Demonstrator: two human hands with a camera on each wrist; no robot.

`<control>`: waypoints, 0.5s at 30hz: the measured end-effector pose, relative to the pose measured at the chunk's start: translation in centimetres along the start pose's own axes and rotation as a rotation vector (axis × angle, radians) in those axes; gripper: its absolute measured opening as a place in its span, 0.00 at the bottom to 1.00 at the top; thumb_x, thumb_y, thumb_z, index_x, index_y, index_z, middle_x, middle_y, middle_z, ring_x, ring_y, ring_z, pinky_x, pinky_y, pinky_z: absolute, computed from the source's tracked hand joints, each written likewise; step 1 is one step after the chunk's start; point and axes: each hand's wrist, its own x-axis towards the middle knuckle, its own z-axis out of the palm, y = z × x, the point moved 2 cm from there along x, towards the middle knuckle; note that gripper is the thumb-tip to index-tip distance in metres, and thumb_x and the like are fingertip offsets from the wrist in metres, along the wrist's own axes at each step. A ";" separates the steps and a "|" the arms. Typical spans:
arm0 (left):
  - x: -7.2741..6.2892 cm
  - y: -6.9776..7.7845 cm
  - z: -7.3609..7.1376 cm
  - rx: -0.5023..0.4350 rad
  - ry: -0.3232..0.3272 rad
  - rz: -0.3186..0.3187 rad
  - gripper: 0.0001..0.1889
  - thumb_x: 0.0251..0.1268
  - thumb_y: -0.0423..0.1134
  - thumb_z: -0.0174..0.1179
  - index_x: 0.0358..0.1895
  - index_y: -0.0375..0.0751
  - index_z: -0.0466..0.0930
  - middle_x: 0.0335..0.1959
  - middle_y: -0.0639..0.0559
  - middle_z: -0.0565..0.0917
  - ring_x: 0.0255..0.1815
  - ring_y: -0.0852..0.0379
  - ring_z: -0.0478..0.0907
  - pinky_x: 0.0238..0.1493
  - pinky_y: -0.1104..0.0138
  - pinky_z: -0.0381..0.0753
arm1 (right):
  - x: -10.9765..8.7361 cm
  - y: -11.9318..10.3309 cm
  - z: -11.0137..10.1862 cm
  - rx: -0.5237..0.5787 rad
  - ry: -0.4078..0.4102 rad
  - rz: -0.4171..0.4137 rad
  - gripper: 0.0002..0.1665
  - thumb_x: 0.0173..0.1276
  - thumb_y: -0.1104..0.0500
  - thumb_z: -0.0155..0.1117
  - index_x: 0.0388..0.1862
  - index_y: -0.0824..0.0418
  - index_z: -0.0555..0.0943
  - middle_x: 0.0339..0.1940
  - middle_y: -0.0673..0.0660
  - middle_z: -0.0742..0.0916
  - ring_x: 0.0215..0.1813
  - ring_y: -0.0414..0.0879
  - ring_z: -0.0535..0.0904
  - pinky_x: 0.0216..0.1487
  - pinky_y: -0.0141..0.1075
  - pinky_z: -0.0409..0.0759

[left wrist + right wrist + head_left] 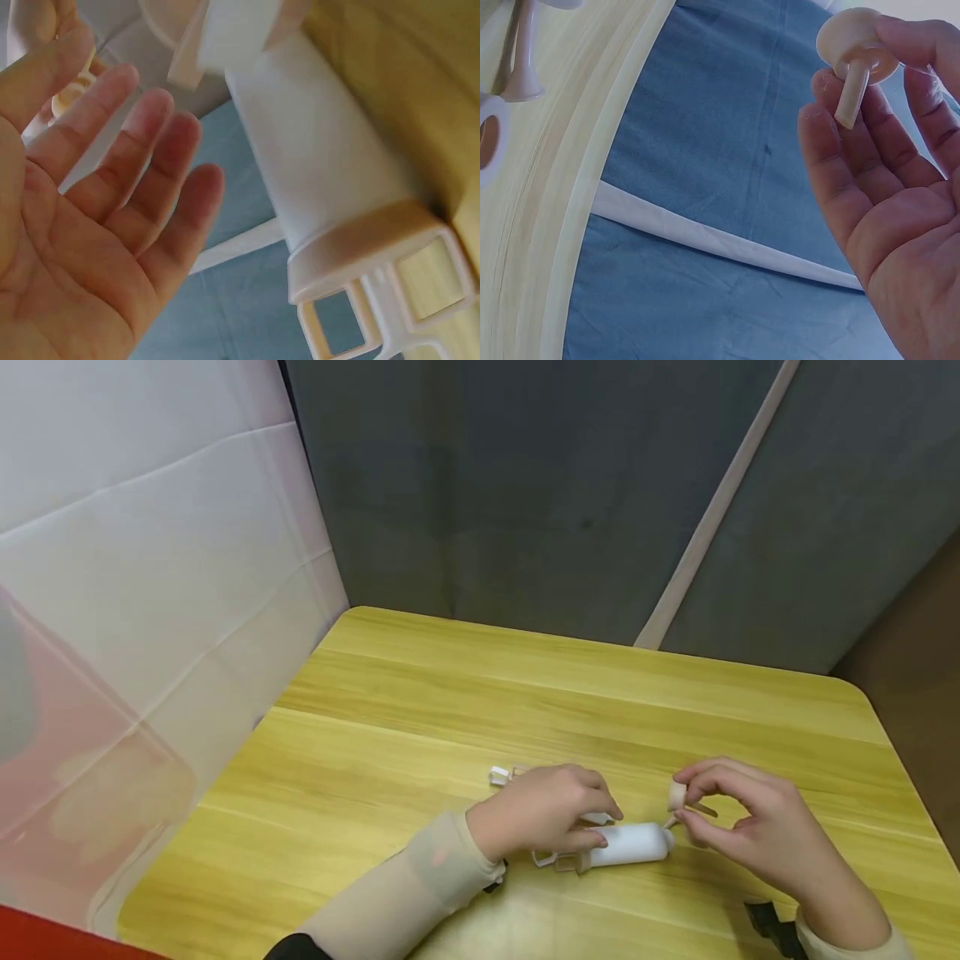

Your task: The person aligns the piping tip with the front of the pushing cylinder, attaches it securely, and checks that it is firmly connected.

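Yellow, round-cornered, wood-grain table (375,710): grey fabric curtain (525,510) beyond far edge
Right hand (772,831): pinches cream plastic knob-headed peg (677,795)
Left hand (547,806): grip loose, near white plastic cylinder (633,845)

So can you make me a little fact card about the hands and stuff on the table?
Left hand: fingers loose, by the white tube; touching unclear
Right hand: pinching a small beige piece with a stem
Lying on its side: the white tube
Partly hidden: another white part
Underneath: wooden table
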 end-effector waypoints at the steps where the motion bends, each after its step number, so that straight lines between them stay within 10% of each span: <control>1: 0.0 0.1 0.2 0.009 -0.003 -0.003 0.15 0.70 0.47 0.73 0.55 0.48 0.91 0.50 0.58 0.87 0.48 0.67 0.82 0.51 0.77 0.78 | 0.0 0.0 0.0 -0.006 0.000 0.003 0.27 0.48 0.73 0.83 0.38 0.46 0.85 0.45 0.47 0.90 0.49 0.38 0.87 0.50 0.22 0.81; 15: 0.2 0.9 2.3 0.170 -0.038 -0.051 0.16 0.59 0.49 0.77 0.51 0.56 0.91 0.42 0.62 0.86 0.36 0.69 0.77 0.35 0.75 0.76 | 0.0 0.3 0.1 -0.026 -0.021 -0.003 0.23 0.52 0.70 0.83 0.38 0.45 0.85 0.45 0.45 0.90 0.48 0.38 0.86 0.52 0.22 0.80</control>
